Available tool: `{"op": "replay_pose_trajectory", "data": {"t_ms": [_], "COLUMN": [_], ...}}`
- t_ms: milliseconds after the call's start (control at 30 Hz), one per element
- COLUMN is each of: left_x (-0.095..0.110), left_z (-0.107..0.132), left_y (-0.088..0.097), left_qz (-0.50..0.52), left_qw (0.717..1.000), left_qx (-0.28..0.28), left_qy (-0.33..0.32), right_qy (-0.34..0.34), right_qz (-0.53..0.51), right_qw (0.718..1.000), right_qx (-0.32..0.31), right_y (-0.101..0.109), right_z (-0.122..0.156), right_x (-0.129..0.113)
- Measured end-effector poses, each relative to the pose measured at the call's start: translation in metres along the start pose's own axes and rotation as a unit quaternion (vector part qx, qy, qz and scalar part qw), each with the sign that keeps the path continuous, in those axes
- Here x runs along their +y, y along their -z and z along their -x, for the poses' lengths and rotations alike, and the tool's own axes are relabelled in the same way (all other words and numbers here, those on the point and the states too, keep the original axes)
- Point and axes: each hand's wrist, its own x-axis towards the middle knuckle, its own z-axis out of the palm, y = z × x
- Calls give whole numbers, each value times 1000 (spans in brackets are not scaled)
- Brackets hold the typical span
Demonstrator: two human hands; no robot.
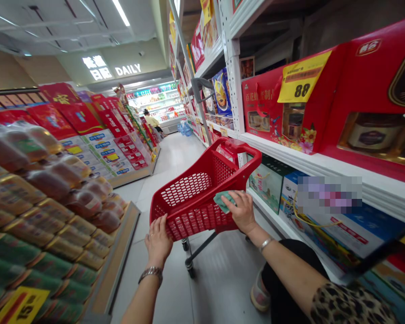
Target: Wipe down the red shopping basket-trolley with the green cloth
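Note:
A red plastic shopping cart [195,227] with a perforated basket stands at an angle in the aisle in front of me. My left hand [159,240] has its fingers hooked over the rim at the basket's near left corner. Folded under the fingers of my right hand [241,209] is a green cloth [224,201], pressed against the basket's upper side rim, closer to the handle [249,153]. The basket's inside shows only in part; a few black wheels [190,269] are visible below it.
To the right runs a white shelf [324,164] with red gift boxes [293,112] and boxes below. On the left are stacked cans [43,211], bottles and cartons on a low platform [118,256]. A tiled aisle [175,155] leads to a lit cooler, where a person [150,120] crouches.

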Motion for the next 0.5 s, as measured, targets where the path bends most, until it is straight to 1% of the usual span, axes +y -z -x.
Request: {"op": "replay_pose_trajectory", "data": {"t_ms": [67,133,233,300,400,467,500], "left_x": [1,0,-2,-4,-8,-10,-11], "left_z": [-4,-6,-10,-13,-20,-26,-29], "left_y": [-4,-6,-6,-5,-6,-9,-11], "left_qz": [-10,-23,-51,-71,-92,-96,-95], "left_qw": [1000,999,998,997,995,995,995], "left_qx": [15,22,10,-2,-4,4,10], "left_qy": [-3,-12,-28,-36,-38,-33,-30], "right_qy": [7,36,109,162,196,189,174], "right_qz": [-11,-23,-52,-71,-77,-67,-57], "right_qw": [1000,999,993,984,978,980,983], "right_qx": [5,9,12,15,0,-18,-23], "right_y": [-2,-9,-29,-42,-55,-57,-56], "right_z": [-4,-8,-17,-24,-35,-41,-42], "right_x": [-10,-21,-37,-43,-42,-36,-32]}}
